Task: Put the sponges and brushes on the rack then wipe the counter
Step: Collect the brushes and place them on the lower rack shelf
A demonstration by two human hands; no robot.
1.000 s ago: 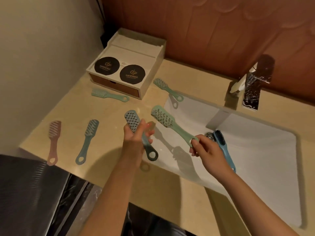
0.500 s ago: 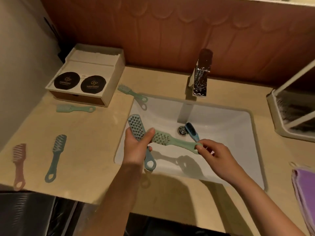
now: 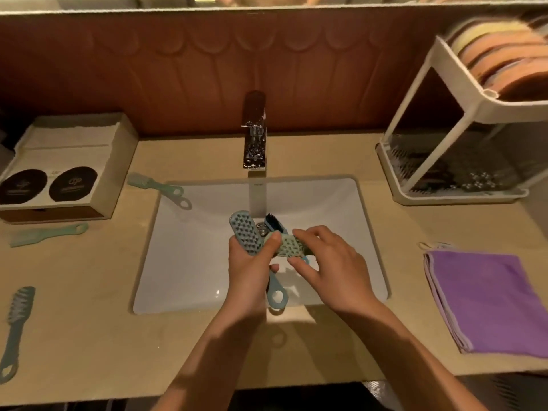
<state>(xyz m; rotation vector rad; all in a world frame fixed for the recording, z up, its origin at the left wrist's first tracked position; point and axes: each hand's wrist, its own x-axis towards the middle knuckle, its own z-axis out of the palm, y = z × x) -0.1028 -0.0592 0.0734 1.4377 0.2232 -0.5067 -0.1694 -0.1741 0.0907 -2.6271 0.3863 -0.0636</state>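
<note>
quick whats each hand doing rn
Left hand: grips the grey-blue plastic loop-handled brush, thumb on the pale green plastic brush.
Right hand: over the green brush's handle; whether it grips cannot be told.

Left hand [image 3: 247, 272] holding blue brush [image 3: 244, 235], right hand [image 3: 333, 269] holding green brush [image 3: 289, 247], both over white sink [image 3: 189, 262]

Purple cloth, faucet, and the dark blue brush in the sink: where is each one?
purple cloth [image 3: 486, 301], head view, middle of its folded top.
faucet [image 3: 254, 134], head view, front of its shiny body.
dark blue brush [image 3: 273, 222], head view, on its bristle head.
</note>
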